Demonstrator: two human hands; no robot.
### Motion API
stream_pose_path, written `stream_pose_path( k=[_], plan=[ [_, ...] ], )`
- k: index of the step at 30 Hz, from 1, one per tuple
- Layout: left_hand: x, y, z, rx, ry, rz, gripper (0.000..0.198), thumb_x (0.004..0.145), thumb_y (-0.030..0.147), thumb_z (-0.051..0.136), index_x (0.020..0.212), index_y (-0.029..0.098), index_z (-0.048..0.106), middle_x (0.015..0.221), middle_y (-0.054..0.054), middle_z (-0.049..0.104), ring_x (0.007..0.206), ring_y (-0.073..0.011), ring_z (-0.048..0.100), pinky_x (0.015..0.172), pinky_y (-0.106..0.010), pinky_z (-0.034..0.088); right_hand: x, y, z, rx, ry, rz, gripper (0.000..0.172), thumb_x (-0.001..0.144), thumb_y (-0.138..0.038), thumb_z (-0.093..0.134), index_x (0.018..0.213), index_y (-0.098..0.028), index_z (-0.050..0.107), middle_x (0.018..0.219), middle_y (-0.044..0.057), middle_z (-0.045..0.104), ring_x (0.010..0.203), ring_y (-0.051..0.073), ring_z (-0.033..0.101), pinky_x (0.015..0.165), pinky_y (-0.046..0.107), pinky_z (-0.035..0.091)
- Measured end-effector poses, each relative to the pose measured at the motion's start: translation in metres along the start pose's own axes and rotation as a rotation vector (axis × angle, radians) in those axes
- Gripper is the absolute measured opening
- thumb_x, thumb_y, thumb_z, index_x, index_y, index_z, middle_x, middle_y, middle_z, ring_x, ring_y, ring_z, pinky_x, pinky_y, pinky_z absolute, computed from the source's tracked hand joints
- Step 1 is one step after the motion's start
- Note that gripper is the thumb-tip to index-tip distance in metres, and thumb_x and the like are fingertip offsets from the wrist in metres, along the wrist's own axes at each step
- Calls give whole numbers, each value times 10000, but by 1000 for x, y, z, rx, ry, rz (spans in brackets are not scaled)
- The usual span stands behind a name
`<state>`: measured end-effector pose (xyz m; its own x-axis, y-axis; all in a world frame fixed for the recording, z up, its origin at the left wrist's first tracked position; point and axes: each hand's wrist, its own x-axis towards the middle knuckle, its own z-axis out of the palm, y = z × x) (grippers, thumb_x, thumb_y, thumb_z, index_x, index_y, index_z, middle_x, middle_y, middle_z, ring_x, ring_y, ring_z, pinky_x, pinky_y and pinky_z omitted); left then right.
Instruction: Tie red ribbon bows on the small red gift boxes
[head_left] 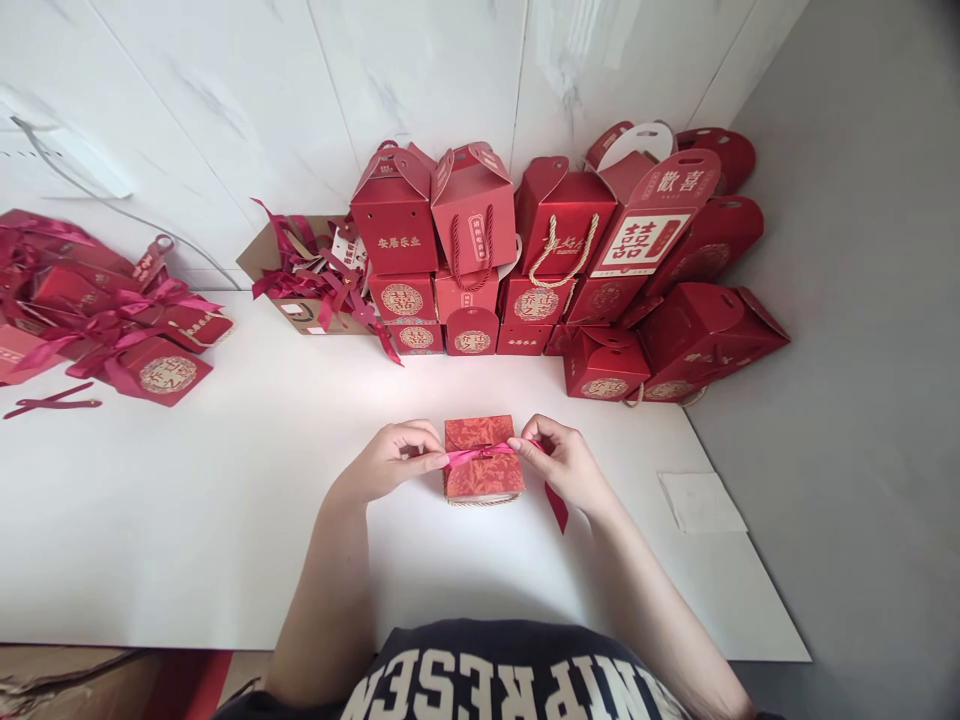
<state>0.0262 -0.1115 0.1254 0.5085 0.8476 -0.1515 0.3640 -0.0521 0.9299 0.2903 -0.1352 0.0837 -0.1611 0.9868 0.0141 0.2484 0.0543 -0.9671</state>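
Note:
A small red gift box (484, 479) with an orange floral pattern lies on the white table in front of me. A pink-red ribbon (480, 455) crosses its top, looped or knotted near the middle. At the box's left edge, my left hand (401, 455) pinches one side of the ribbon. My right hand (559, 460) pinches the other side just past the right edge, and a ribbon tail hangs below it onto the table. A twisted gold cord runs along the box's near edge.
Stacked red gift boxes (472, 330) stand against the tiled wall. An open cardboard box (337, 322) holds ribbons and tags. Ribboned boxes (169, 375) are piled at the left. A white paper (701, 502) lies at right, by the grey side panel (847, 400).

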Motion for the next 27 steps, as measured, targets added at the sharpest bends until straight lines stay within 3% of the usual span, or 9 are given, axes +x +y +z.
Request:
stream_pose_path(
  k=[3, 6, 11, 16, 22, 27],
  plan=[
    [1, -3, 0, -14, -4, 199, 150, 810, 295, 680, 734, 189, 755, 1137, -104, 617, 1018, -217, 580, 894, -338, 454, 1, 1, 3, 16, -15, -1, 330, 871, -446, 602, 706, -196, 461, 621, -48, 399, 584, 108, 319, 551, 248, 272],
    [8, -6, 8, -106, 17, 337, 112, 801, 254, 697, 735, 221, 781, 1335, -104, 584, 1301, -298, 446, 1072, -441, 352, 2, 1, 5, 41, -23, -8, 327, 877, -446, 590, 712, -197, 458, 634, -45, 404, 590, 110, 328, 555, 250, 274],
    [20, -12, 21, -229, -62, 402, 110, 812, 241, 694, 845, 274, 794, 1103, -86, 729, 1312, -291, 475, 1168, -523, 159, 3, 1, 7, 59, -28, -16, 320, 880, -441, 587, 717, -196, 462, 644, -44, 397, 600, 111, 338, 562, 248, 278],
    [27, -10, 27, -180, 43, 326, 122, 819, 263, 692, 890, 257, 791, 906, -79, 770, 1214, -261, 567, 1193, -493, -13, 2, 2, 8, 70, -34, -11, 324, 883, -449, 579, 723, -195, 457, 651, -45, 405, 608, 111, 346, 571, 245, 286],
    [39, -2, 36, -98, 213, 193, 175, 821, 326, 678, 740, 218, 789, 952, -88, 749, 1117, -233, 604, 1194, -462, 79, 3, 3, 9, 54, -37, -13, 333, 885, -476, 560, 730, -197, 464, 647, -44, 405, 601, 114, 346, 568, 246, 291],
    [38, 0, 37, -288, 215, 123, 210, 811, 360, 680, 861, 190, 792, 1055, -123, 729, 1149, -260, 594, 1122, -443, 304, 3, 3, 9, 48, -39, -22, 339, 886, -487, 551, 732, -199, 461, 649, -42, 408, 602, 116, 349, 570, 247, 296]
  ],
)
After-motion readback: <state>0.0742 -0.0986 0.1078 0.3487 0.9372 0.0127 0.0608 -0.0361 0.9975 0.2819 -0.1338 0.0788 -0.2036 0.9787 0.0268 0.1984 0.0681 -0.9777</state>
